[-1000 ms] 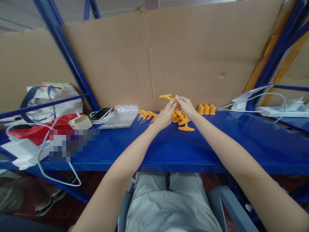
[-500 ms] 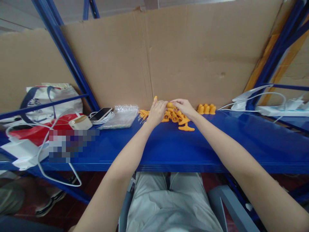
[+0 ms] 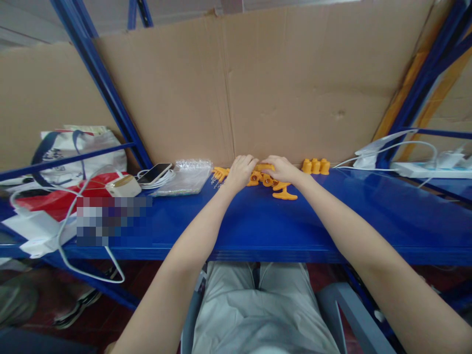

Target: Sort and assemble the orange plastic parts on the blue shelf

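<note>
Both of my hands meet over a pile of yellow plastic corkscrew parts (image 3: 267,181) near the back of the blue shelf. A yellow corkscrew piece (image 3: 265,167) lies level between them. My left hand (image 3: 242,170) is closed on its left side, fingers curled over and hiding that end. The fingers of my right hand (image 3: 281,168) wrap the other end. A yellow T-shaped handle (image 3: 285,195) lies in front of the pile. Left of my left hand are yellow handles (image 3: 220,173) with metal spirals (image 3: 217,183) pointing forward.
Several yellow bell-shaped bodies (image 3: 315,167) stand upright to the right. A clear plastic bag (image 3: 186,178), a phone (image 3: 155,173) on a coiled white cable and a white charger (image 3: 123,187) lie left. Cardboard (image 3: 287,83) walls the back. A power strip (image 3: 424,170) sits far right.
The yellow piece between my hands has turned level and sits slightly lower. The yellow tip that stuck up above my left hand no longer shows. My right hand has lowered and curled more.
</note>
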Tool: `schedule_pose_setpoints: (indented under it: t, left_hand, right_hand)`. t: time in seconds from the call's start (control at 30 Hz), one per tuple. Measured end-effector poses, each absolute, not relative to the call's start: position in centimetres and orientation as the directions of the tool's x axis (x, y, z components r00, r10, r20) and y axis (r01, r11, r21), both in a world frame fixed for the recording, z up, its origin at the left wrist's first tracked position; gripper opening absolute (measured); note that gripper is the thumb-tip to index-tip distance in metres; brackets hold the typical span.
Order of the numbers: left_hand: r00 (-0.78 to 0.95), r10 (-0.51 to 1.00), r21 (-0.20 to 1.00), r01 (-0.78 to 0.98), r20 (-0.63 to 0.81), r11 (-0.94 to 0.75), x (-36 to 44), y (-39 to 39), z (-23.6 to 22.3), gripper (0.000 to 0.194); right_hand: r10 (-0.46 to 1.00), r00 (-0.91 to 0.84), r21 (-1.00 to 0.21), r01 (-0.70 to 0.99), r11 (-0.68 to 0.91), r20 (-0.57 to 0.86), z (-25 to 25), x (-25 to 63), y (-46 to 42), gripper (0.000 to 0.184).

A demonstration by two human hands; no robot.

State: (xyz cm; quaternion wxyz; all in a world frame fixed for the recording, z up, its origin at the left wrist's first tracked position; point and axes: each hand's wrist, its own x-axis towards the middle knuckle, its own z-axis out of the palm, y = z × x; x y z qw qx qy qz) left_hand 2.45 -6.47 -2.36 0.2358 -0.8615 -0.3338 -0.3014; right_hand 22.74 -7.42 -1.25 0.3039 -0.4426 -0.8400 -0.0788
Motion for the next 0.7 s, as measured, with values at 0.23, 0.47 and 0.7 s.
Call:
schedule_pose_setpoints:
  t: [0.23, 0.47, 0.7]
  left_hand:
    - [0.576, 0.360, -0.200, 0.690, 0.734, -0.695, 2.27, -5.96, -2.69, 0.041]
    - [0.556, 0.438, -0.171, 0.735, 0.707, -0.656, 2.45, -6.33, -3.15, 0.044]
    - [0.580, 0.489, -0.170, 0.740, 0.652, -0.651, 2.41, -6.59, -3.21, 0.035]
  right_hand:
    - [0.691, -0.279, -0.294, 0.754, 0.587, 0.666, -1.80, 23.58, -6.40, 0.026]
    - [0.744, -0.276, -0.540, 0.543, 0.644, 0.609, -1.34, 22.94, -6.75, 0.026]
    - [0.714, -0.378, -0.257, 0.750, 0.609, 0.589, -1.37, 22.94, -7.01, 0.026]
